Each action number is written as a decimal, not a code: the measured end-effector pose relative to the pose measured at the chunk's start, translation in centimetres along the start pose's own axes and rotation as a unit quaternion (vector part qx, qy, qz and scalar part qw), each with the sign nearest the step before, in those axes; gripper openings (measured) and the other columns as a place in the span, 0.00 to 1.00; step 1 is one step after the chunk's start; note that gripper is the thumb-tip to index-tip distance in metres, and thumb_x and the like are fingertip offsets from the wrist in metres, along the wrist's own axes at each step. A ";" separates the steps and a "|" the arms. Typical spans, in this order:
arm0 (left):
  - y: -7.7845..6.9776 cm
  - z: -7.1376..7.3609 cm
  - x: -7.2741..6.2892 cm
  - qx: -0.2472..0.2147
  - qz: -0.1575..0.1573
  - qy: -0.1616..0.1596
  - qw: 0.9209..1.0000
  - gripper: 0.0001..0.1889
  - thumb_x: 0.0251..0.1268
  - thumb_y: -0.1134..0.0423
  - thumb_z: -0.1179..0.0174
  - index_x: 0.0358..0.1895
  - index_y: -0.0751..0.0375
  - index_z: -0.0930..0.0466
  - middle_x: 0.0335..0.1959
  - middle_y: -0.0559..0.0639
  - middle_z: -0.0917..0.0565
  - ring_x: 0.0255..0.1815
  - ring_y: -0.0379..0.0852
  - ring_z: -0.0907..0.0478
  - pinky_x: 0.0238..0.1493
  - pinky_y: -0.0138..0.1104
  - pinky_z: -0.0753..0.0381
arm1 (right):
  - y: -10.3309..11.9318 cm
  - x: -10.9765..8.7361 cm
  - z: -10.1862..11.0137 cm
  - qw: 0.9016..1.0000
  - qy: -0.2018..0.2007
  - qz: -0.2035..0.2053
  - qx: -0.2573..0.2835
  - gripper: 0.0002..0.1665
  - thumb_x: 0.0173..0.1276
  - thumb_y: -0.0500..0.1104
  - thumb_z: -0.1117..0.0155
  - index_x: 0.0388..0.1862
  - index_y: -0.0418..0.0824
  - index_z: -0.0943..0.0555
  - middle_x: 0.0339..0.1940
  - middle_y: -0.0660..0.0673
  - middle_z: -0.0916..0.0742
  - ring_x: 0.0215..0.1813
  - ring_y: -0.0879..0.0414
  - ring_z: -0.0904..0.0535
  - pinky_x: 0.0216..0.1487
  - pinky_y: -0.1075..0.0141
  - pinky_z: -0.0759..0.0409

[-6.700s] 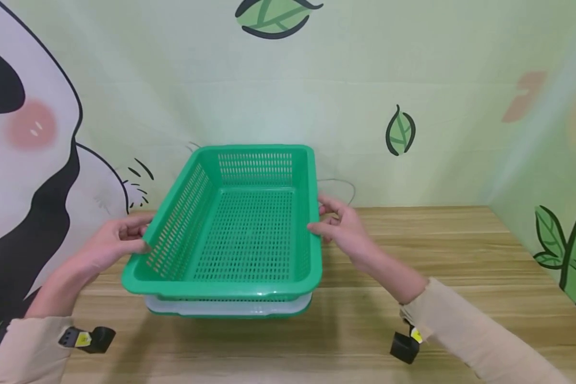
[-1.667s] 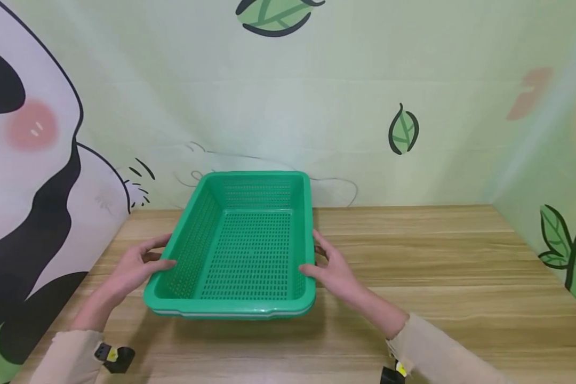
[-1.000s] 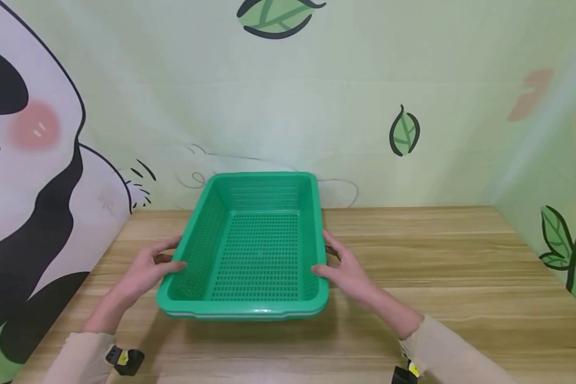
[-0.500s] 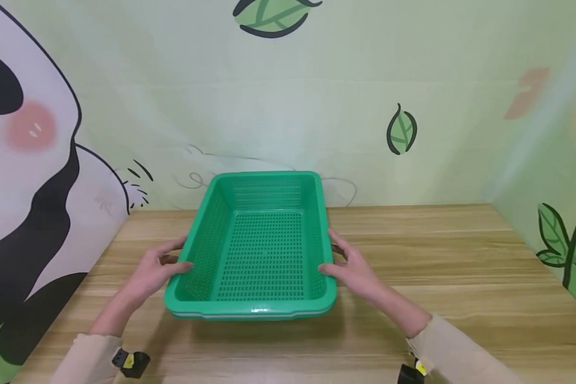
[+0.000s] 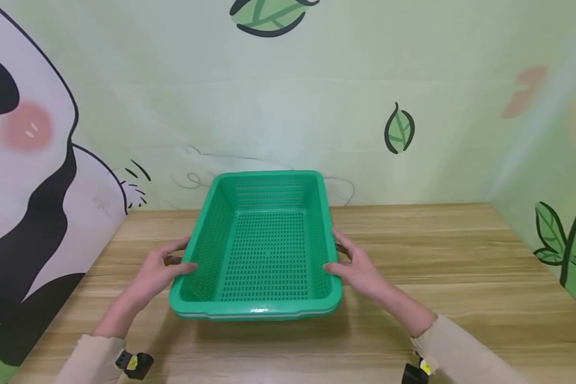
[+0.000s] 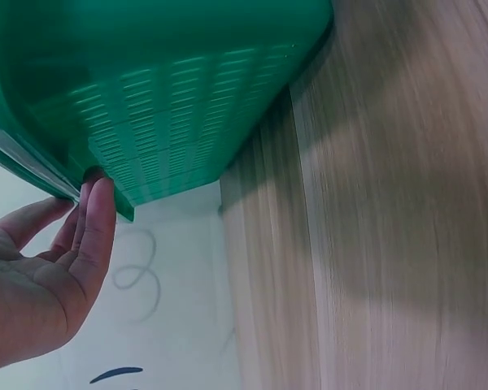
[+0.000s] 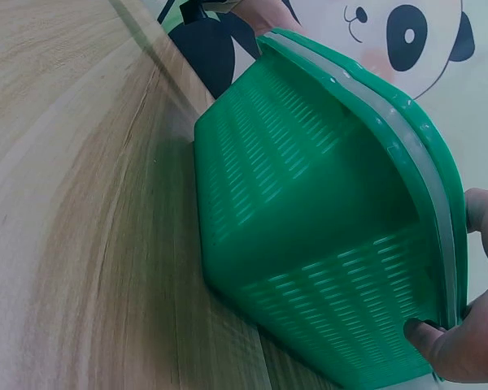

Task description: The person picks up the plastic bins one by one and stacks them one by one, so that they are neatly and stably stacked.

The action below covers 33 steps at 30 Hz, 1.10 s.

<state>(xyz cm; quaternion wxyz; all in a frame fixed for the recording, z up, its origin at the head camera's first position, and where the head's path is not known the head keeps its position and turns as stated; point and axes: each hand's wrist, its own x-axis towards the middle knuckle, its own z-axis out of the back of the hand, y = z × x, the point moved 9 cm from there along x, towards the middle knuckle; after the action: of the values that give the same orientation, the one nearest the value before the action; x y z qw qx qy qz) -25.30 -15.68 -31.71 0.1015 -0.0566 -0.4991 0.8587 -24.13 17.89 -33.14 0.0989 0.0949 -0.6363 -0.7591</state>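
Note:
A stack of nested rectangular plastic baskets stands in front of me. The green top basket (image 5: 259, 308) has slotted walls and floor. In the right wrist view a white rim (image 7: 410, 145) is sandwiched between it and the lower green basket (image 7: 301, 162), whose base appears to rest on the table. My left hand (image 5: 156, 272) grips the left rim, its thumb over the edge and fingers underneath. On the opposite side my right hand (image 5: 362, 274) holds the right rim the same way. Most of the white basket is hidden by the green ones.
The wood-grain table (image 5: 441, 256) spreads out to both sides of the stack. Close behind it hangs a pale green backdrop (image 5: 345, 96) with a panda and leaves. A small black wrist camera (image 5: 136, 365) sits at the left cuff.
Earlier the green top basket was held higher, with the white one showing below; it has since come down into the stack. Both hands have then shifted the stack slightly right, grips unchanged.

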 end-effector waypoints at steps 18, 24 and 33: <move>-0.5 -1.2 0.3 -0.006 -0.002 0.000 1.000 0.32 0.59 0.65 0.43 0.67 0.68 0.43 0.62 0.67 0.37 0.51 0.61 0.28 0.37 0.36 0.21 | -0.1 -0.4 1.0 1.000 0.002 0.005 0.005 0.48 0.56 0.32 0.43 0.72 0.36 0.54 0.67 0.31 0.41 0.59 0.36 0.32 0.52 0.59 0.25; -0.7 -1.5 0.3 -0.011 -0.002 0.002 1.000 0.33 0.58 0.65 0.42 0.67 0.67 0.43 0.62 0.66 0.37 0.51 0.61 0.28 0.38 0.36 0.21 | -0.2 -0.6 1.3 1.000 0.005 0.007 0.000 0.48 0.56 0.33 0.43 0.72 0.36 0.54 0.68 0.31 0.41 0.60 0.35 0.33 0.52 0.58 0.26; -0.8 -2.0 0.5 -0.016 0.003 0.006 1.000 0.33 0.59 0.64 0.42 0.68 0.64 0.43 0.63 0.64 0.38 0.52 0.60 0.28 0.38 0.38 0.21 | -0.2 -0.9 1.9 1.000 0.006 0.003 -0.005 0.47 0.57 0.33 0.43 0.72 0.37 0.55 0.67 0.31 0.41 0.63 0.35 0.36 0.52 0.57 0.26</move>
<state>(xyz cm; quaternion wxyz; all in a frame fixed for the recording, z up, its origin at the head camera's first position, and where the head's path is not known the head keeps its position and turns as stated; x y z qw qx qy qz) -25.31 -13.51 -32.02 0.1010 -0.0648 -0.5122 0.8504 -23.77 20.01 -33.01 0.1050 0.0969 -0.6320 -0.7617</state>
